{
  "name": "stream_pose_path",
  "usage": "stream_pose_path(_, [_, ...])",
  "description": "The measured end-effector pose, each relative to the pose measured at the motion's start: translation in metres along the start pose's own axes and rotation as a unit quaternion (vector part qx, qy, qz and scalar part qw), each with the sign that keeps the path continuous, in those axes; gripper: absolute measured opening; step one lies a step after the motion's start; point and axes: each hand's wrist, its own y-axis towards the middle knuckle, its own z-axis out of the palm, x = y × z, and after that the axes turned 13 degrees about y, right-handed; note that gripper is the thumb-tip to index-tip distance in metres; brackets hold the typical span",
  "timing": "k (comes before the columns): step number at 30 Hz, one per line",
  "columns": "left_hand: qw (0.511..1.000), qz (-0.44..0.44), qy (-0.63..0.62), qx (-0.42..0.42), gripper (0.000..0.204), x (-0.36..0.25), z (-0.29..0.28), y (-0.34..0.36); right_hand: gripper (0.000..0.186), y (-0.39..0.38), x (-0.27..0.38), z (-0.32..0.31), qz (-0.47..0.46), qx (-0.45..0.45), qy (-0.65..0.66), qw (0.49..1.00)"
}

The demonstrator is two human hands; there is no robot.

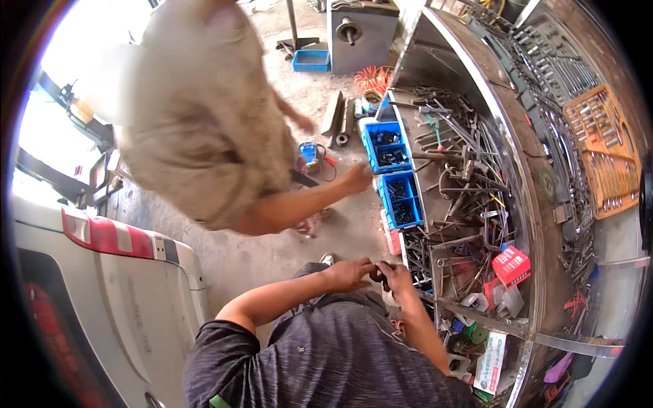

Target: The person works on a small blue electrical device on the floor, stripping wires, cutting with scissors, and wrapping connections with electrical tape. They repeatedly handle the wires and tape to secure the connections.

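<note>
In front of my body, both hands meet close together. My left hand (349, 275) has its fingers closed on a small dark part (376, 275), rounded in outline. My right hand (397, 279) closes on the same part from the other side. Its exact kind is too small and covered to make out. Just beyond my hands, a blue divided bin (379, 197) holds small black pieces. Behind it stands a second blue bin (370, 147) with similar black pieces. A co-worker's hand (358, 179) hovers beside these bins.
A co-worker (204, 129) stands at the front left. On my right, a metal shelf (427, 183) is heaped with hand tools, and a red box (511, 266) sits there. An orange socket set case (603, 146) lies farther right. A white vehicle (112, 299) is at left.
</note>
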Motion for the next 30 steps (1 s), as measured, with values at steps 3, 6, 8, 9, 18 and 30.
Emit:
stream_pose_path(3, [0.982,-0.151,-0.048,-0.1,0.028,-0.036,-0.073,-0.043,0.036,0.001,0.047,0.057,0.027,0.09,0.058,0.994])
stream_pose_path(6, [0.967,-0.149,-0.03,-0.204,0.022,-0.046,-0.091,-0.105,0.047,0.006,0.056,0.1,0.172,0.22,0.056,0.959])
stream_pose_path(8, [0.93,-0.235,-0.104,-0.264,0.018,-0.058,-0.083,-0.145,0.055,-0.008,0.057,0.129,0.193,0.284,0.142,0.928])
stream_pose_path(9, [0.909,-0.277,-0.122,-0.288,0.016,-0.068,-0.082,-0.164,0.053,-0.014,0.059,0.139,0.155,0.289,0.079,0.941])
stream_pose_path(18, [0.751,-0.463,-0.183,-0.434,0.014,-0.118,-0.081,-0.283,0.029,-0.074,0.066,0.276,-0.374,0.452,-0.201,0.785])
stream_pose_path(30, [0.783,-0.469,0.056,-0.404,0.021,0.041,-0.159,-0.392,0.013,0.01,0.056,0.47,-0.431,0.405,-0.284,0.755])
